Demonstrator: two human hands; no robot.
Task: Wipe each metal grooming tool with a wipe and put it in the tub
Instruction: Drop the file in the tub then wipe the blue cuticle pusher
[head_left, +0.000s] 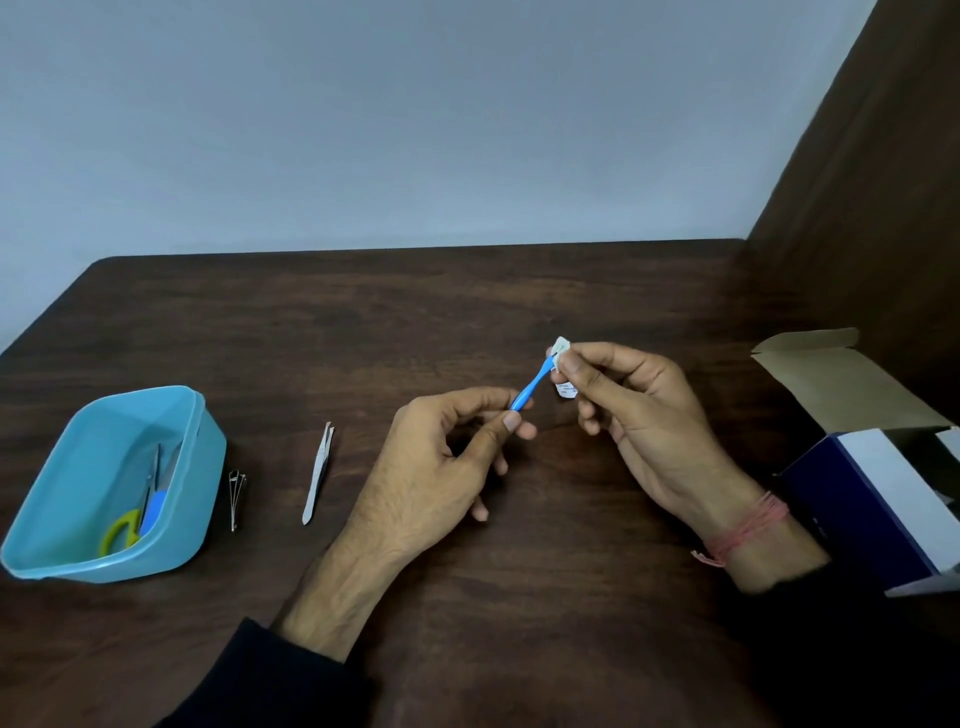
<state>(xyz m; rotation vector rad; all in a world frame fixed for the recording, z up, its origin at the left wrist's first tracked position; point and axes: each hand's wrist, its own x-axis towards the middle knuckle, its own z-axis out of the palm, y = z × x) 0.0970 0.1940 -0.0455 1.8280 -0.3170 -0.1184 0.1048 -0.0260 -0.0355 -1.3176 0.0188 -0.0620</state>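
Print on wipe packet (566, 388), too small to read.

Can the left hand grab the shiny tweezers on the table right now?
Probably not yet: the left hand is pinching the blue-handled tool. Nothing blocks the silver metal tweezers nearby on the dark wooden table.

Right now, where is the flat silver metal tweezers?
In the head view, the silver metal tweezers lie on the dark wooden table, left of the left hand, right of the small metal nail clipper.

Blue-handled tool (529, 391) between left hand (441, 467) and wipe-holding right hand (644, 415).
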